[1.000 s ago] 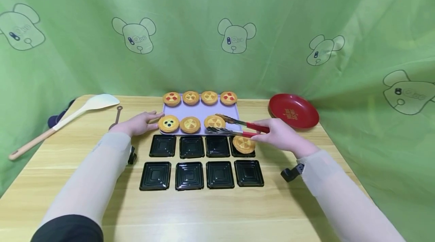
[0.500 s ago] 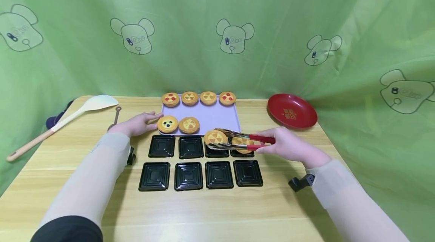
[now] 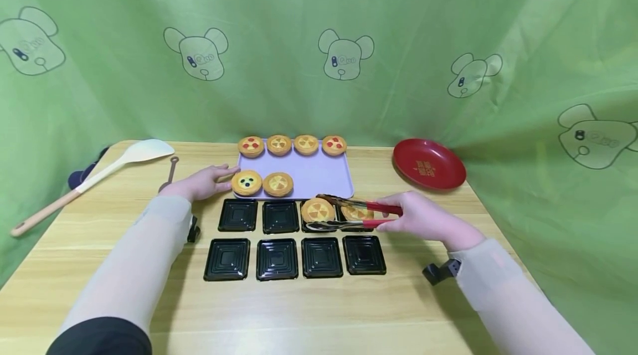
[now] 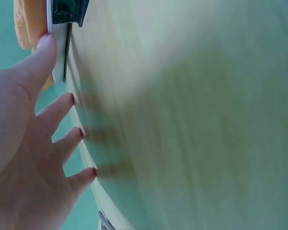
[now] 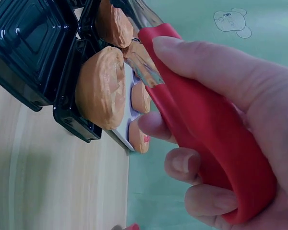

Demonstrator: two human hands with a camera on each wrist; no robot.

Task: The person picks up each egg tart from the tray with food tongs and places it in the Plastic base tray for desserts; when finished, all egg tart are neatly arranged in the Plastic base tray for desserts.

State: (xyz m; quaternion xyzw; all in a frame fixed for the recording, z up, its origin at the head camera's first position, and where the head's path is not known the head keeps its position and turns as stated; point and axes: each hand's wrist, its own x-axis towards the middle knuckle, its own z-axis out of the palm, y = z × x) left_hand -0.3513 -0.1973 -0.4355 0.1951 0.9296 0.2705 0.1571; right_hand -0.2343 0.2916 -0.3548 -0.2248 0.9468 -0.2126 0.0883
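Note:
My right hand (image 3: pixel 417 215) grips red-handled metal tongs (image 5: pixel 201 115), thumb on one side and fingers on the other. Between the tongs' arms sits a round egg tart (image 3: pixel 318 210), within the outline of the third black square tray from the left in the back row. To its right, another tart (image 5: pixel 102 88) rests in a black tray. My left hand (image 3: pixel 203 182) lies at the left edge of the lavender baking tray (image 3: pixel 319 169), fingers spread. In the left wrist view its thumb (image 4: pixel 43 55) touches the tray's side, and its other fingertips reach the tabletop.
Two tarts stand at the lavender tray's front left, one with dark dots (image 3: pixel 246 182); several line its back edge. More black square trays (image 3: pixel 277 258) form two rows in front. A red plate (image 3: pixel 430 164) is at right, a white spatula (image 3: pixel 144 150) at left, before a green curtain.
The tongs have carried the tart from the lavender tray toward me, down to the third black tray in the back row. The left hand has stayed at the tray's edge.

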